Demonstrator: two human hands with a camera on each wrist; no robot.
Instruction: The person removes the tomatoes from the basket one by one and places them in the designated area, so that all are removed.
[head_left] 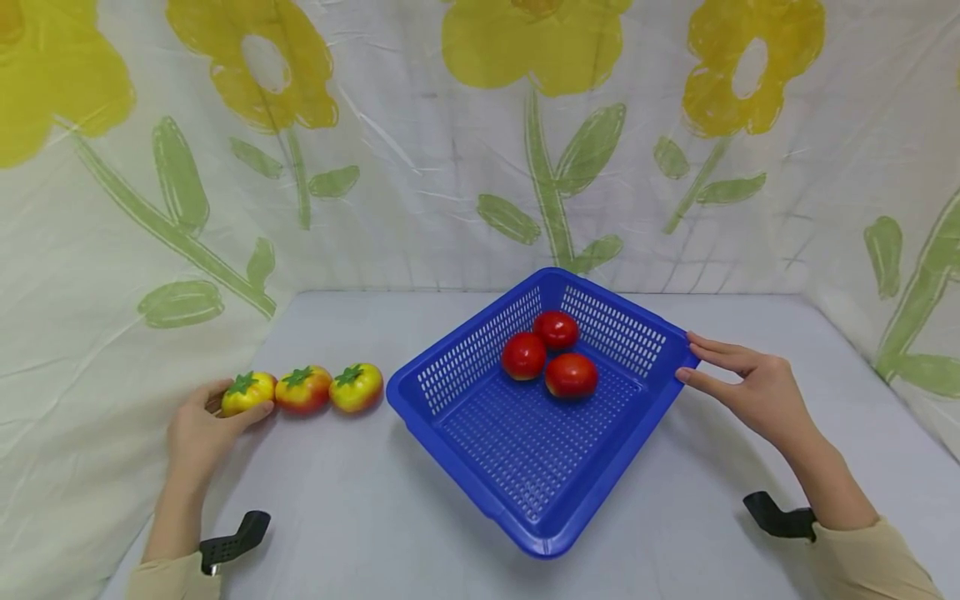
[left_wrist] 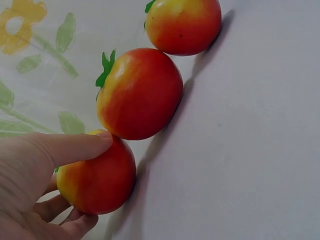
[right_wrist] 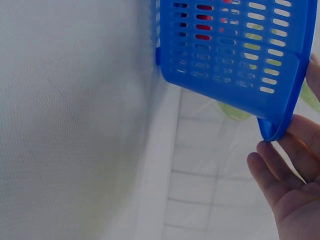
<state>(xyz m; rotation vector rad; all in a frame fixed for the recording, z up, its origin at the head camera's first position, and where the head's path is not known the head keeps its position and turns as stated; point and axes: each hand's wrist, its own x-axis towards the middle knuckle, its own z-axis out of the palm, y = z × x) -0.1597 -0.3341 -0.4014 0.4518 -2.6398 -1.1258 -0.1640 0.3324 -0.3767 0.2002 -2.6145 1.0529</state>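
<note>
At the left of the table, three yellow-and-red tomatoes with green leafy tops lie in a row. My left hand (head_left: 201,429) holds the leftmost tomato (left_wrist: 102,177), thumb on one side and fingers curled round the other. Touching it is the middle tomato (head_left: 303,389), and the third tomato (head_left: 356,387) sits nearest the basket. A blue slotted plastic basket (head_left: 465,483) stands turned cornerwise in the middle. By its right corner, my right hand (head_left: 761,396) pinches the rim between thumb and fingers. Inside the basket are three red tomatoes (head_left: 572,376).
A pale cloth covers the table (head_left: 337,500). Behind and at both sides hangs a white curtain (head_left: 405,192) with yellow flowers and green leaves. Black wrist mounts (head_left: 236,540) sit on both forearms.
</note>
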